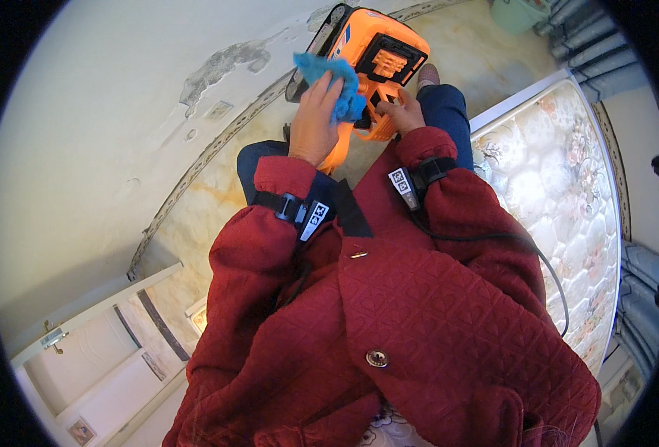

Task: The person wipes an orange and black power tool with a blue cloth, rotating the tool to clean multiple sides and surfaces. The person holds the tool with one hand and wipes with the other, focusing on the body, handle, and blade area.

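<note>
A large orange plastic toy vehicle with black tracks, seemingly a toy excavator (401, 34), stands on the floor in front of me, near the wall. My left hand (315, 120) holds a crumpled blue cloth (338, 84) over the toy's left side, fingers spread across the cloth. My right hand (403, 114) grips an orange frame part at the toy's near end, its thumb on top. Part of the toy's body is hidden behind the cloth and my hands.
White wall (100, 112) with peeling plaster runs along the left. A glossy floral-patterned panel (553, 162) with a white edge stands close on the right. Farther off are grey-blue curtains (592, 42), a pale green bucket (517, 14) and a white door (83, 357).
</note>
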Demonstrator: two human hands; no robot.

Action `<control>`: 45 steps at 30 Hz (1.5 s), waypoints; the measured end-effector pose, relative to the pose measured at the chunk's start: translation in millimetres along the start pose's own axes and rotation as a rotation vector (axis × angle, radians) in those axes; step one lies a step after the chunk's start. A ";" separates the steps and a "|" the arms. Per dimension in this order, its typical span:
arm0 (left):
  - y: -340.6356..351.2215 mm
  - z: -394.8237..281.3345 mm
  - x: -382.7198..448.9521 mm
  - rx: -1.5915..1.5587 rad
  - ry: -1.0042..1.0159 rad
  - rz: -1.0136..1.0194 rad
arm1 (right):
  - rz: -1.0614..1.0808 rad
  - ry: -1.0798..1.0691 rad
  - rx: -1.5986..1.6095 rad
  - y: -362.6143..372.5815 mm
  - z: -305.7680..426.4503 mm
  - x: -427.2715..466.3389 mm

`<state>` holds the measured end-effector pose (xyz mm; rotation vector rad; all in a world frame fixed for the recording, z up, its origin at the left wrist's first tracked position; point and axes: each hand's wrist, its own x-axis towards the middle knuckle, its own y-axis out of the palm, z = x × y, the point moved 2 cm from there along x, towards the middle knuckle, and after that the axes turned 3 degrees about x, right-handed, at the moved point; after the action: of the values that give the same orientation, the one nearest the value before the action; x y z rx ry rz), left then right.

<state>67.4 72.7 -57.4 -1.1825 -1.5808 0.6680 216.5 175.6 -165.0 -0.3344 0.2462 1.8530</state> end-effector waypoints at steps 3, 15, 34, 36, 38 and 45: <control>1.5 7.2 -16.2 -0.012 -0.058 0.053 | 0.017 0.004 0.039 -0.2 -0.5 0.8; -22.7 7.5 35.6 -0.044 0.048 -0.077 | 0.080 -0.054 -0.117 0.4 11.7 -11.9; -12.1 15.7 -16.4 0.108 0.067 0.051 | 0.053 -0.055 -0.106 0.2 -1.0 -1.8; -15.3 14.7 -13.1 0.090 0.032 0.038 | 0.071 -0.040 -0.088 1.3 1.7 -4.3; -20.5 12.1 -2.7 0.132 0.083 -0.019 | 0.116 0.019 -0.071 1.1 1.1 -5.2; -35.6 0.0 37.9 0.121 0.170 -0.140 | 0.089 -0.104 -0.200 1.4 -9.8 3.3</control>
<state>54.1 94.5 -12.1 -1.0027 -1.4452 0.5495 215.3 174.8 -175.3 -0.3673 0.0041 1.9818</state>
